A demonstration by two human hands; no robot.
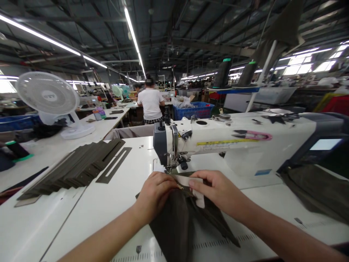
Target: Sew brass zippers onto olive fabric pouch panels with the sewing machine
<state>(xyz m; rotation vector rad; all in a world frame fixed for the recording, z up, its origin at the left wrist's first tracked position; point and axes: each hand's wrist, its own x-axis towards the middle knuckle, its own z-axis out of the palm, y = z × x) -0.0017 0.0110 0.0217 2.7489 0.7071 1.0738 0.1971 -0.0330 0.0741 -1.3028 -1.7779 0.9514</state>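
Note:
Dark olive fabric [174, 222] lies under the needle area of a white sewing machine [240, 149] and hangs toward me. My left hand [158, 191] is closed on this fabric just in front of the presser foot, fingers pressed together near a small gold-coloured metal piece [180, 187]. A pale beige strip [200, 199] lies over the fabric, bent downward at its right end. Thumb and fingers of my right hand [212, 187] pinch that strip right of the needle. The needle tip is partly hidden behind my left hand.
A fanned stack of dark frame-shaped fabric pieces [73, 167] lies to the left, one loose piece [114, 165] beside it. A white fan [49, 94] stands behind. Pink-handled snips [252, 135] rest on the machine arm. More dark fabric [319, 189] lies right; a person [150, 102] sits ahead.

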